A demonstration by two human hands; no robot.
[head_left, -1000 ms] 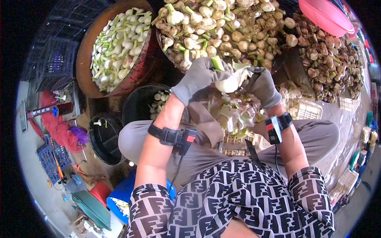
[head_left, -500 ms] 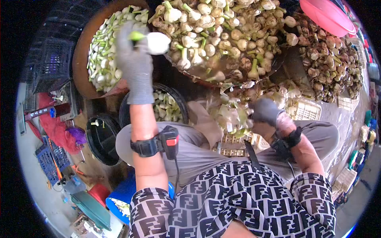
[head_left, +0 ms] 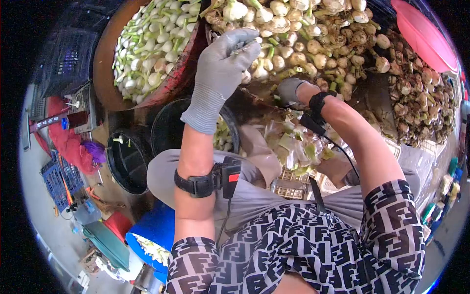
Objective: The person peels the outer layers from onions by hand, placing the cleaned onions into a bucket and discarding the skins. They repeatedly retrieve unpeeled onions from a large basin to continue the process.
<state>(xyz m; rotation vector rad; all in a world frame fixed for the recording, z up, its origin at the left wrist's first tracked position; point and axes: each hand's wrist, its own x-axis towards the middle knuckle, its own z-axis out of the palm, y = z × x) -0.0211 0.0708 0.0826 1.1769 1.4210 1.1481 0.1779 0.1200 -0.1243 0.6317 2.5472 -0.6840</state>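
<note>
My left hand point(head_left: 227, 61), in a grey knit glove, is raised over the near left side of a heap of unpeeled garlic bulbs point(head_left: 320, 61). Its fingers curve loosely with a gap between them, and I see nothing in them. At the heap's near edge is my right hand point(head_left: 291, 92), also in a grey glove. The fingers on that side are mostly turned away, so whether they grip anything is hidden. Peeled white garlic with green stems point(head_left: 152, 54) fills a brown, reddish-rimmed tub point(head_left: 105, 61) on the left.
Peeled skins point(head_left: 301, 147) lie between my legs, above a cream crate point(head_left: 289, 191). Black buckets point(head_left: 128, 169) stand to the left, one partly behind my left forearm. Further right are more dirty bulbs point(head_left: 423, 105) and a pink basin point(head_left: 426, 36). A blue bucket point(head_left: 155, 232) sits lower left.
My left hand has moved right from the peeled-garlic tub, and the white bulb it held is no longer in it. My right hand has moved up and left to the heap from the peelings.
</note>
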